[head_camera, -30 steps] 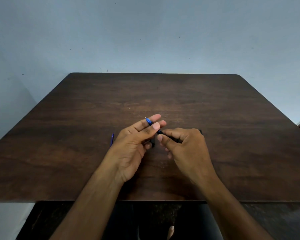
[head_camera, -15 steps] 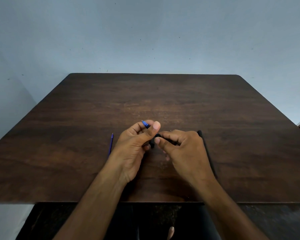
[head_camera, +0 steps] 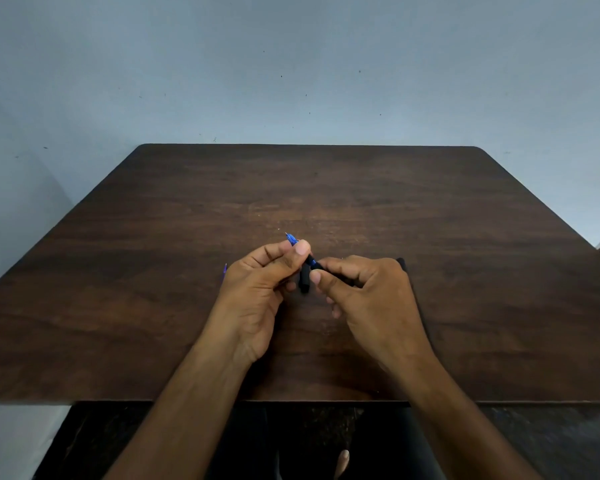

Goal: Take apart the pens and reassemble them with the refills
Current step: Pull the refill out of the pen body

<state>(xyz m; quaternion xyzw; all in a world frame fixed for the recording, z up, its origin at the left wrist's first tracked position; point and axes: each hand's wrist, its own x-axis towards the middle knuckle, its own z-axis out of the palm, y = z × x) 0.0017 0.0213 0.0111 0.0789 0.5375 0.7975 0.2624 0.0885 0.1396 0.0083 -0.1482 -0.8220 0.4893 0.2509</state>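
Both hands meet over the middle of the dark wooden table (head_camera: pixel 465 237). My left hand (head_camera: pixel 257 289) pinches the blue tip end of a pen (head_camera: pixel 291 239), whose point sticks out past my fingertips toward the far left. My right hand (head_camera: pixel 364 299) grips the pen's dark barrel (head_camera: pixel 313 262), mostly hidden in my fingers. A dark pen part (head_camera: pixel 305 280) lies on the table just under the gap between my hands. A blue refill (head_camera: pixel 225 269) peeks out on the table behind my left hand. Another dark pen (head_camera: pixel 401 263) lies beyond my right hand, largely hidden.
A pale blue-grey wall (head_camera: pixel 291 64) stands behind the table's far edge. The near table edge runs just below my forearms, with a dark floor (head_camera: pixel 84 445) and a toe (head_camera: pixel 343 460) beneath.
My left fingers have curled from straight into a pinch on the blue tip. Both hands stayed close together over the same spot, with the dark pen beyond my right hand coming into sight.
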